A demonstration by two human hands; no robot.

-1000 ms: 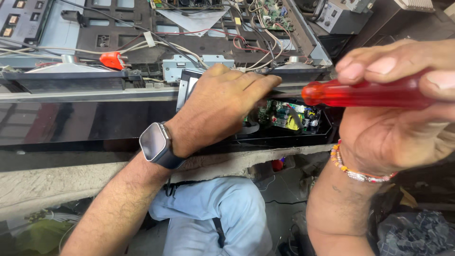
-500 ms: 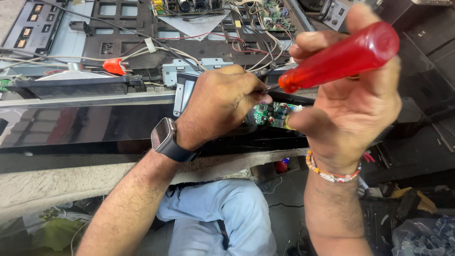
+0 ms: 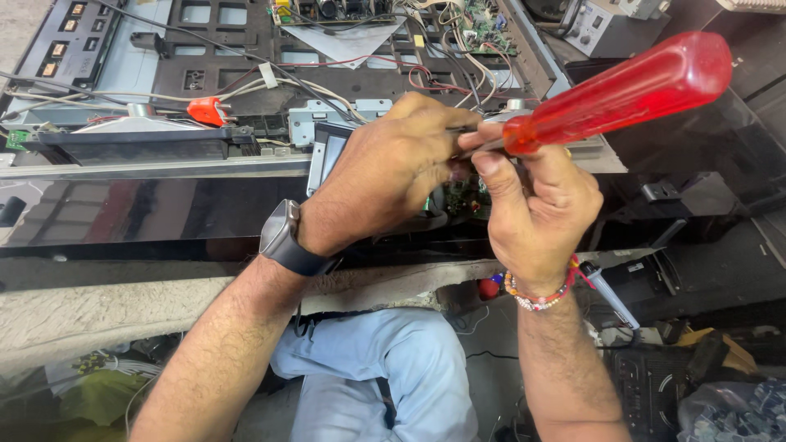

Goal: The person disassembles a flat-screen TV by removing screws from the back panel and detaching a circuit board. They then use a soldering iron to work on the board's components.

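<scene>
Your left hand point(image 3: 385, 176) and right hand point(image 3: 536, 209) meet above the circuit board point(image 3: 463, 196). The screwdriver point(image 3: 614, 94) slants up to the right. Behind them lies the open chassis point(image 3: 229, 74).

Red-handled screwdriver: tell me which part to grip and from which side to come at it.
Grip the red-handled screwdriver on its thick translucent handle, coming from the upper right, where the butt end sticks up free. The handle slopes down-left to the metal shaft, which the right hand and left hand already crowd over the circuit board.
</scene>
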